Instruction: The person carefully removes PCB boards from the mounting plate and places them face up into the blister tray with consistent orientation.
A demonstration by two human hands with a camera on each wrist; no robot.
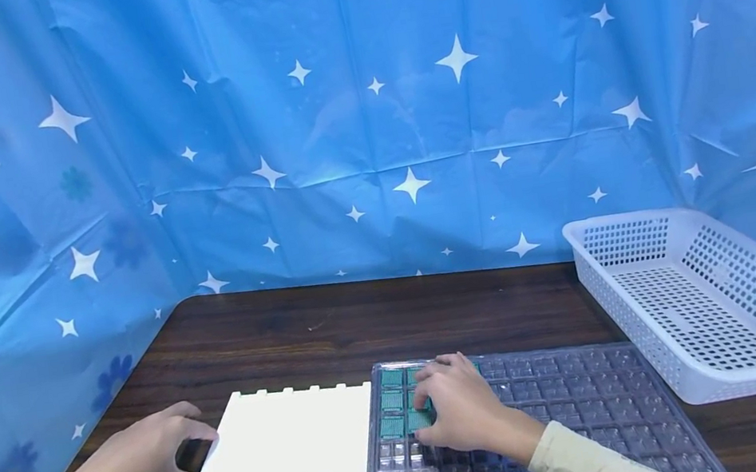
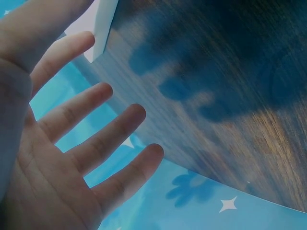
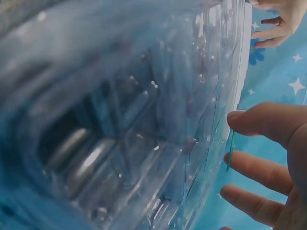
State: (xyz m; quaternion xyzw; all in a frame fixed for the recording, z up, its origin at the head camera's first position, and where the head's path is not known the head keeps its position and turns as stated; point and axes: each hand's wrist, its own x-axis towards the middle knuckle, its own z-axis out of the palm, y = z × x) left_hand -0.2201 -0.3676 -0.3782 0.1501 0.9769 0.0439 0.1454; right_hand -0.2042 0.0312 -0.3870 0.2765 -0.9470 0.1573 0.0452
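A clear plastic compartment tray (image 1: 575,402) lies on the table with several small green circuit boards (image 1: 392,402) in its left columns. Over these, my right hand (image 1: 462,410) pinches one thin green circuit board (image 3: 231,149) between thumb and forefinger, seen edge-on in the right wrist view. A white flat panel (image 1: 286,440) lies just left of the tray. At the panel's left edge is my left hand (image 1: 137,459), its thumb at the near corner. The left wrist view shows the left fingers loosely spread, with the panel (image 2: 100,33) beside the forefinger.
A white perforated basket (image 1: 664,309) stands to the right of the tray. Behind and left of the dark wooden table (image 1: 375,317) hangs a blue curtain (image 1: 362,125) with white stars.
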